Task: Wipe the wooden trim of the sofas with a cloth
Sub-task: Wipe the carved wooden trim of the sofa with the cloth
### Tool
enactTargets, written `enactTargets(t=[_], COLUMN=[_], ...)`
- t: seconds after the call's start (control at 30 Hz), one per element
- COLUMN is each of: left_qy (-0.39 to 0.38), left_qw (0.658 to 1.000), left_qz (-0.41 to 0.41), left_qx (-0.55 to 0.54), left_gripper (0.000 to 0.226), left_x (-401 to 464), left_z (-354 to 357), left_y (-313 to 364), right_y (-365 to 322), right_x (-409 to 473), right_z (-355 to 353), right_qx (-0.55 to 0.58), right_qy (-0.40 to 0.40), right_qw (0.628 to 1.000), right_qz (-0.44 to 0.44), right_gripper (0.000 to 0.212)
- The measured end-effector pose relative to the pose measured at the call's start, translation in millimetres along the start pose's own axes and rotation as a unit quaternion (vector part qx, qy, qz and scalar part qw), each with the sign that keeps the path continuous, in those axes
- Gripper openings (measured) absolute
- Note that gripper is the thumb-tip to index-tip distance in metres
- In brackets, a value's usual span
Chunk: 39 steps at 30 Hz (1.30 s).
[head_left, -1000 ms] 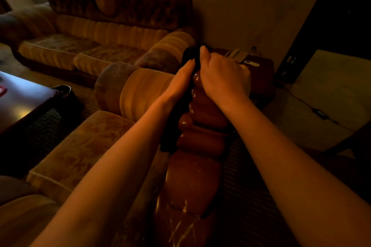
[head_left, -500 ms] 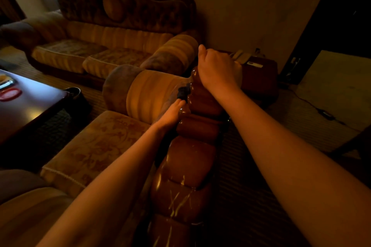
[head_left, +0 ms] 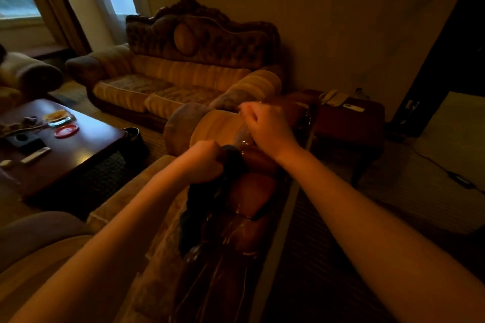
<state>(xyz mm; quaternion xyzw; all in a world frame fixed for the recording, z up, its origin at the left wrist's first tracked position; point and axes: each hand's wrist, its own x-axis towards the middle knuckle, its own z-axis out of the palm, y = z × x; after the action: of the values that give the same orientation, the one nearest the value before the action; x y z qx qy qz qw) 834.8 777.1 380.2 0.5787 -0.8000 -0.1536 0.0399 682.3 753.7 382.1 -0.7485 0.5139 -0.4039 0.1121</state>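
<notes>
Your left hand (head_left: 203,162) has a closed grip on the dark cloth (head_left: 207,202), bunched in the fist and pressed against the left side of the wooden trim (head_left: 249,199). The loose end trails down toward you along the trim. Your right hand (head_left: 265,130) is curled over the trim's far end, gripping the top by the look of it; motion blur there makes the fingers hard to read.

Progress: mid-wipe on this near sofa's carved top rail. The cloth sits roughly midway along the visible lobes, so some of this rail is likely covered, but nothing in view shows which parts are clean. Glossy streaks on the near lobes could be moisture or just reflection, can't tell. The far sofa (head_left: 183,81) with its carved crest looks untouched, and so does the armchair (head_left: 29,76) at far left. Plenty left, I'd judge.

Hidden: the near end of the trim runs off the bottom edge. Lighting is dim, detail is lost on the right floor and the side table (head_left: 349,123). Items on the coffee table (head_left: 78,144) are small and unclear.
</notes>
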Motion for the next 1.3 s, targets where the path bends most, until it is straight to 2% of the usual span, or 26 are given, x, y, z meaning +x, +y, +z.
enactTargets(t=[0.03,0.07,0.1,0.13,0.17,0.2,0.27,0.3,0.33,0.37,0.43,0.47,0.53,0.57,0.63,0.7,0.87,0.97,1.03,1.1,1.2,1.3], left_qy=[0.055,0.120,0.172,0.195,0.190,0.163,0.082,0.051,0.028,0.018,0.065,0.118,0.216,0.233,0.218,0.190,0.213,0.202,0.172,0.153,0.135,0.110], left_qw=[0.998,0.989,0.970,0.937,0.886,0.819,0.679,0.629,0.609,0.611,0.677,0.711,0.724,0.720,0.729,0.746,0.757,0.798,0.835,0.852,0.837,0.830], left_qz=[0.029,0.060,0.082,0.074,0.047,0.024,-0.003,-0.005,0.004,0.013,0.017,0.007,-0.028,-0.058,-0.112,-0.147,-0.156,-0.162,-0.150,-0.137,-0.127,-0.119], left_qx=[-0.011,-0.066,-0.149,-0.279,-0.420,-0.550,-0.729,-0.776,-0.793,-0.792,-0.733,-0.693,-0.654,-0.651,-0.639,-0.621,-0.598,-0.544,-0.500,-0.481,-0.515,-0.534], left_gripper=[0.014,0.018,0.020,0.021,0.021,0.019,0.022,0.028,0.037,0.045,0.053,0.051,0.045,0.041,0.036,0.035,0.050,0.051,0.048,0.041,0.031,0.028], left_x=[-0.1,0.5,1.5,2.8,3.9,7.3,12.6,12.6,11.3,11.9,12.4,14.1,15.5,16.3,16.4,17.8,23.4,23.0,18.5,12.3,3.4,-8.8], left_z=[-8.2,-15.1,-21.5,-26.2,-30.2,-33.3,-42.9,-46.9,-50.8,-53.4,-56.7,-56.6,-52.5,-48.5,-36.1,-21.6,2.9,16.1,22.9,27.3,32.4,38.8], left_y=[1.9,5.8,12.2,21.4,32.8,44.2,65.8,71.5,75.6,74.9,67.6,60.8,46.8,39.6,27.4,22.0,28.8,25.3,25.4,28.9,31.5,38.4], right_y=[-5.0,-9.2,-13.5,-18.1,-20.7,-21.6,-20.7,-17.5,-11.6,-3.5,11.4,16.5,21.4,21.4,22.0,23.1,3.5,-8.4,-10.8,-8.2,13.2,40.7], right_x=[-8.9,-15.0,-18.3,-19.3,-18.8,-17.8,-15.4,-13.0,-8.5,-1.9,15.4,23.0,31.5,32.2,25.3,13.0,-35.2,-74.1,-93.9,-102.8,-98.1,-87.9], right_z=[-0.6,-3.1,-8.2,-15.6,-22.9,-28.5,-34.3,-37.0,-41.1,-46.9,-62.9,-70.9,-76.8,-72.4,-48.0,-24.7,-3.7,9.9,13.6,12.9,7.9,-0.6], right_qx=[0.030,0.072,0.136,0.213,0.283,0.324,0.296,0.266,0.242,0.227,0.208,0.186,0.125,0.083,-0.066,-0.193,-0.206,-0.161,-0.133,-0.130,-0.190,-0.172], right_qy=[-0.030,-0.046,-0.048,-0.044,-0.037,-0.026,-0.002,0.015,0.037,0.060,0.135,0.187,0.245,0.219,0.091,0.008,-0.068,-0.097,-0.089,-0.045,0.019,0.071], right_qw=[0.999,0.996,0.989,0.975,0.956,0.943,0.955,0.964,0.970,0.972,0.967,0.961,0.957,0.969,0.993,0.981,0.971,0.974,0.979,0.979,0.962,0.973], right_qz=[-0.003,0.001,0.018,0.045,0.066,0.066,0.024,0.007,0.004,0.012,0.059,0.087,0.093,0.076,0.042,0.004,-0.103,-0.127,-0.125,-0.152,-0.196,-0.139], right_gripper=[0.027,0.027,0.029,0.035,0.044,0.054,0.070,0.073,0.073,0.070,0.059,0.054,0.048,0.048,0.046,0.042,0.043,0.045,0.044,0.039,0.044,0.047])
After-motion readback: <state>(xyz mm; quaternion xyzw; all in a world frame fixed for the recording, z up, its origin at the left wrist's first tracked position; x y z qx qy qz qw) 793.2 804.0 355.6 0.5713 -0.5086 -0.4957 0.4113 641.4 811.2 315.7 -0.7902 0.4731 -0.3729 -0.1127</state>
